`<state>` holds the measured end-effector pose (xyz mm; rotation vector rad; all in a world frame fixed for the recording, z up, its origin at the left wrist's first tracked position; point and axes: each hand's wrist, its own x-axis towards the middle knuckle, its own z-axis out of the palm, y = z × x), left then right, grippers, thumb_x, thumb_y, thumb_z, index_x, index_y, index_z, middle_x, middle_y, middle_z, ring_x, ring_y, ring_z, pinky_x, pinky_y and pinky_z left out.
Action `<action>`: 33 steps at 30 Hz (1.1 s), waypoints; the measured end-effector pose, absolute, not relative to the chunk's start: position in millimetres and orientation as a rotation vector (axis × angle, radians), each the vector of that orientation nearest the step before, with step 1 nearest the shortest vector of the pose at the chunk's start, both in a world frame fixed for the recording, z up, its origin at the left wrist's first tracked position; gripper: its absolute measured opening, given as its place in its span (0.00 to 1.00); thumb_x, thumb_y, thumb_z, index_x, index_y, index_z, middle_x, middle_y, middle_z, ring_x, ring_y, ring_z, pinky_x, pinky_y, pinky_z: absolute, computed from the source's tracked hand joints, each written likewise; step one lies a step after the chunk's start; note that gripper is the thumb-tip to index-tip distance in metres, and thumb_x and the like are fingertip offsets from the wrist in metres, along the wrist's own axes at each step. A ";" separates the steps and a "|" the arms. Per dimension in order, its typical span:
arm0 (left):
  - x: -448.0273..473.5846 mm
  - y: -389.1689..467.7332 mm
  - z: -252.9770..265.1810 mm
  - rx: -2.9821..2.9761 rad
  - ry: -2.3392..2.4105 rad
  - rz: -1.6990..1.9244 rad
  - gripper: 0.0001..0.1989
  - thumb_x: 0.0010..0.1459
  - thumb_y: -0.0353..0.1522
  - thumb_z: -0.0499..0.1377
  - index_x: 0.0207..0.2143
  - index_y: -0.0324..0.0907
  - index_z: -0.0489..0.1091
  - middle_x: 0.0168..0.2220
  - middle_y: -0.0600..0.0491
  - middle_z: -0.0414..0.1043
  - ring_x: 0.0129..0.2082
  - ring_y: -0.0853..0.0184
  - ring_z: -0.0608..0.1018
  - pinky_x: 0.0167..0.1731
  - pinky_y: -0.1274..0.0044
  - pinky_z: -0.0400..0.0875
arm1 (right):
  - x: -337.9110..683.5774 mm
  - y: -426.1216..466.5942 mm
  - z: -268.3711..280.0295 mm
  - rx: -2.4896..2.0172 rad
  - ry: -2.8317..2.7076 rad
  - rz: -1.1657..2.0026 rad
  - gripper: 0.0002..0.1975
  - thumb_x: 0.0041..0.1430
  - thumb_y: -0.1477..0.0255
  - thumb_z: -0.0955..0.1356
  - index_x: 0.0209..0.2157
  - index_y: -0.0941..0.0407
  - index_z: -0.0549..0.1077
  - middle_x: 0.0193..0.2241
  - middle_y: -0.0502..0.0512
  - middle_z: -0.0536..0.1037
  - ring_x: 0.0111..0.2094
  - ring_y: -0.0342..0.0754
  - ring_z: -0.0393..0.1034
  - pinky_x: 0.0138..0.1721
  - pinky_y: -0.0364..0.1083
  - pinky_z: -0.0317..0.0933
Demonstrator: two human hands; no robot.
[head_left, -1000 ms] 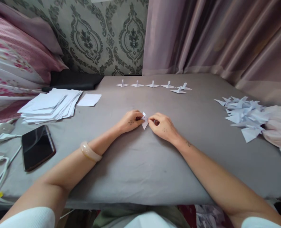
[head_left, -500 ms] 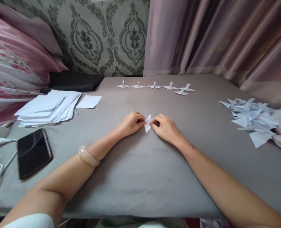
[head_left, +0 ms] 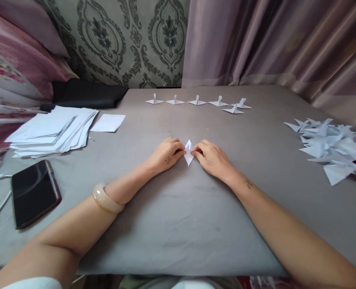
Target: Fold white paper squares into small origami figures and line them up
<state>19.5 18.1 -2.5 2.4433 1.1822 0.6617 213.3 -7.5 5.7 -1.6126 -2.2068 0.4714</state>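
A small folded white paper (head_left: pixel 189 154), diamond-shaped with pointed ends, is held between my two hands over the middle of the grey-covered table (head_left: pixel 178 224). My left hand (head_left: pixel 167 155) pinches its left edge with thumb and fingers, and a pale bangle circles that forearm. On the opposite edge, my right hand (head_left: pixel 213 159) has its thumb and fingertips closed. Several folded paper cranes (head_left: pixel 197 101) stand in a row near the back of the table, one of them set a little forward at the right end.
At the left lie a stack of white paper squares (head_left: pixel 51 130), a single sheet (head_left: pixel 108 123) and a phone (head_left: pixel 35 192) beside white cables. A dark folded cloth (head_left: pixel 87 94) sits behind them. Heaped at the right are several folded paper pieces (head_left: pixel 331 144). Curtains (head_left: pixel 256 44) border the back.
The folded paper has turned slightly to stand straighter between the fingers, both hands still gripping it. The whole view has shifted down a little.
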 end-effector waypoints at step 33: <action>20.8 6.7 15.3 1.853 1.241 0.904 0.13 0.48 0.30 0.59 0.38 0.40 0.73 0.40 0.49 0.76 0.39 0.66 0.75 0.38 0.75 0.68 | 230.6 -0.7 8.4 -1.347 -1.172 1.192 0.12 0.42 0.74 0.67 0.33 0.56 0.74 0.33 0.52 0.77 0.33 0.44 0.69 0.35 0.45 0.62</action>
